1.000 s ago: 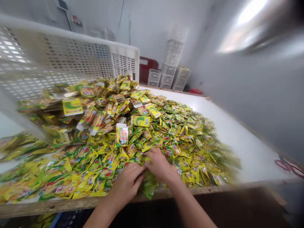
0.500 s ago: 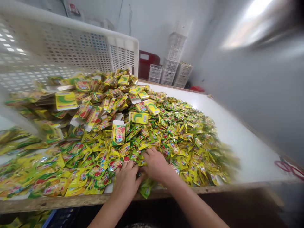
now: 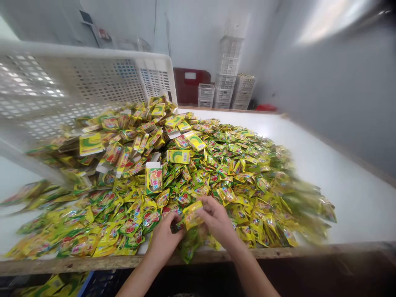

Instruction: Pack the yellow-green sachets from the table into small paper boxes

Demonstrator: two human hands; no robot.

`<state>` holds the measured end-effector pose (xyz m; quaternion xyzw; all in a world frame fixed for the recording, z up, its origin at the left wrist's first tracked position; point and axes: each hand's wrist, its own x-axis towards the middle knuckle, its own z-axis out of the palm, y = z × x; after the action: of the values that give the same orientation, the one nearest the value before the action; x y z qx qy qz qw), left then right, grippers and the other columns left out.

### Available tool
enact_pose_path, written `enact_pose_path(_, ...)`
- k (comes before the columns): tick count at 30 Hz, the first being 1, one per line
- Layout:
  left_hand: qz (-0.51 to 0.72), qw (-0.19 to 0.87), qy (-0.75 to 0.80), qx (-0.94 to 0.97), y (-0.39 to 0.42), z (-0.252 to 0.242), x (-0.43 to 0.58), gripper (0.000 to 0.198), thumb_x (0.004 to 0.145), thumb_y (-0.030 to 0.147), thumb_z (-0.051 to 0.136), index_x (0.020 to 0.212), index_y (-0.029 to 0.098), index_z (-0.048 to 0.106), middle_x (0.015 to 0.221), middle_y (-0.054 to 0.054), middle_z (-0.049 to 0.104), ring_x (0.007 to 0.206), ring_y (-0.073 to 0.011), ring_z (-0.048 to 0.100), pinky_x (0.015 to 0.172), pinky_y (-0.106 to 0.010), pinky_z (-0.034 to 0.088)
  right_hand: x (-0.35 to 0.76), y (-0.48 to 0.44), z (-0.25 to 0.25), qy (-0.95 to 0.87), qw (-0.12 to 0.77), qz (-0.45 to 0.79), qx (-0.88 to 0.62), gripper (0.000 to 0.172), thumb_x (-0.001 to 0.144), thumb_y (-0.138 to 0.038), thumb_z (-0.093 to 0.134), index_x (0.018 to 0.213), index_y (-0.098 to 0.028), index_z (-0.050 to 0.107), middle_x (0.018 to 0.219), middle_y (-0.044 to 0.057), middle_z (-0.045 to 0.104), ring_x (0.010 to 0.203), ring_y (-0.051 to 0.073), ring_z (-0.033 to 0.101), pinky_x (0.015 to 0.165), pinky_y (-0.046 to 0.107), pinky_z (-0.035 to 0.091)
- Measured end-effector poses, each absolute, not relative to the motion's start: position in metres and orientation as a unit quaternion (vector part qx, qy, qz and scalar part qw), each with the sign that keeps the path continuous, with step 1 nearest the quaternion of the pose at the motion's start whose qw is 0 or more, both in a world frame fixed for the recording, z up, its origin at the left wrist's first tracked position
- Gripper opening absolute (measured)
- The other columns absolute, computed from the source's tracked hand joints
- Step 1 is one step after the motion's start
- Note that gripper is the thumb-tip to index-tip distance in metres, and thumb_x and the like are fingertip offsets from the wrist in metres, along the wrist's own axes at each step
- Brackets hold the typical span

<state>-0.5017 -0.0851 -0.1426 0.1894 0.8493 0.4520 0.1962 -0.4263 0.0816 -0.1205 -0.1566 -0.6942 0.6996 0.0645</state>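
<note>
Just above the table's front edge, my right hand [image 3: 219, 225] pinches a yellow candy packet [image 3: 193, 214] between thumb and fingers. Left of it is my left hand [image 3: 165, 238], its fingers curled toward the thumb; what lies between them is too hidden to name. Below the hands, a blurred green packet [image 3: 188, 249] lies by the table edge. Around both hands spreads a heap of shiny yellow and green packets [image 3: 241, 177]. A small open carton [image 3: 154, 178] with a watermelon print rests on the heap, beyond my left hand.
A tipped white plastic crate [image 3: 154, 62] at the left spills printed cartons [image 3: 91, 144] over the packets. Under the table's wooden edge [image 3: 77, 264], a blue crate [image 3: 88, 284] stands near more packets. Stacked crates [image 3: 224, 93] and a dark red object [image 3: 188, 93] are at the back wall.
Both hands were down among the packets, close together. Now they are further apart, and my right hand has lifted a yellow packet. The camera view has shifted slightly.
</note>
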Motion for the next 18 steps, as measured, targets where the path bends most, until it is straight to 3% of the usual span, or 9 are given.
enact_pose_path(4, 0.6, 0.283, 0.736, 0.135, -0.091, -0.128, -0.496, 0.026, 0.07, 0.03, 0.067, 0.092, 0.02, 0.056, 0.086, -0.003, 0.07, 0.078, -0.02, 0.066, 0.07, -0.029, 0.049, -0.431, 0.062, -0.138, -0.659, 0.053, 0.736, -0.148, 0.02, 0.084, -0.031, 0.058, 0.101, -0.023, 0.054, 0.069, -0.004, 0.056, 0.043, 0.009, 0.048, 0.039, 0.02, 0.039)
enact_pose_path(8, 0.7, 0.323, 0.634, 0.064, -0.098, -0.11, -0.488, 0.042, 0.067, 0.023, 0.074, 0.105, 0.019, 0.056, 0.097, -0.005, 0.072, 0.09, -0.0215, 0.067, 0.078, -0.03, 0.05, -0.435, 0.054, -0.14, -0.726, 0.072, 0.668, -0.145, 0.019, 0.085, -0.025, 0.054, 0.104, -0.024, 0.056, 0.064, -0.005, 0.053, 0.048, 0.012, 0.049, 0.046, 0.022, 0.042)
enact_pose_path(11, 0.713, 0.302, 0.632, 0.033, -0.1, -0.108, -0.485, 0.034, 0.073, 0.031, 0.073, 0.103, 0.019, 0.059, 0.098, -0.006, 0.073, 0.092, -0.0205, 0.067, 0.077, -0.027, 0.05, -0.434, 0.05, -0.135, -0.78, 0.098, 0.607, -0.12, 0.023, 0.087, -0.023, 0.054, 0.109, -0.025, 0.057, 0.068, -0.004, 0.057, 0.059, 0.015, 0.055, 0.056, 0.025, 0.044)
enact_pose_path(14, 0.72, 0.274, 0.635, 0.046, -0.102, -0.114, -0.485, 0.026, 0.076, 0.032, 0.072, 0.095, 0.019, 0.059, 0.098, -0.006, 0.073, 0.092, -0.0204, 0.067, 0.08, -0.028, 0.05, -0.434, 0.045, -0.135, -0.797, 0.133, 0.578, -0.115, 0.036, 0.083, -0.025, 0.063, 0.118, -0.025, 0.055, 0.092, 0.002, 0.065, 0.082, 0.019, 0.06, 0.07, 0.028, 0.047)
enact_pose_path(16, 0.705, 0.262, 0.651, 0.105, -0.106, -0.118, -0.492, 0.023, 0.076, 0.03, 0.071, 0.095, 0.019, 0.062, 0.099, -0.006, 0.072, 0.095, -0.0215, 0.066, 0.084, -0.03, 0.051, -0.436, 0.043, -0.138, -0.794, 0.116, 0.586, -0.114, 0.026, 0.083, -0.03, 0.065, 0.107, -0.023, 0.061, 0.094, 0.003, 0.065, 0.084, 0.02, 0.06, 0.071, 0.027, 0.047)
enact_pose_path(18, 0.641, 0.221, 0.711, 0.185, -0.112, -0.119, -0.508, 0.022, 0.077, 0.029, 0.069, 0.097, 0.02, 0.066, 0.103, -0.006, 0.071, 0.098, -0.0216, 0.065, 0.088, -0.031, 0.05, -0.438, 0.041, -0.142, -0.793, 0.083, 0.593, -0.113, 0.014, 0.087, -0.035, 0.061, 0.088, -0.021, 0.062, 0.077, 0.001, 0.063, 0.073, 0.018, 0.059, 0.063, 0.025, 0.044)
